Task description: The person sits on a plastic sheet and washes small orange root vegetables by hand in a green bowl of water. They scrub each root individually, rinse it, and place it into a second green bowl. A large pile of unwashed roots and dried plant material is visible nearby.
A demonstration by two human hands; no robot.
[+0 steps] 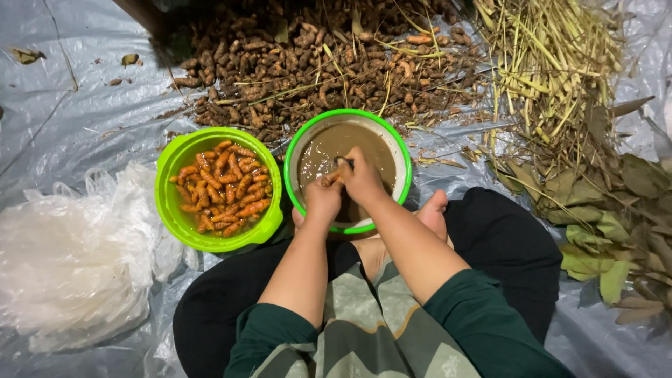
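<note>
Over the round green-rimmed bowl of muddy brown water, a small orange root is pinched between the left hand and the right hand, both closed on it, apparently so dirt falls into the water. Left of that bowl, washed orange roots are kept apart in a lime-green plastic bowl.

Hidden under murky water and past the edges

The muddy water hides the bowl's bottom; what the right hand grips against the left hand is too small to tell. The root pile and dry stalks run off the top edge.
</note>
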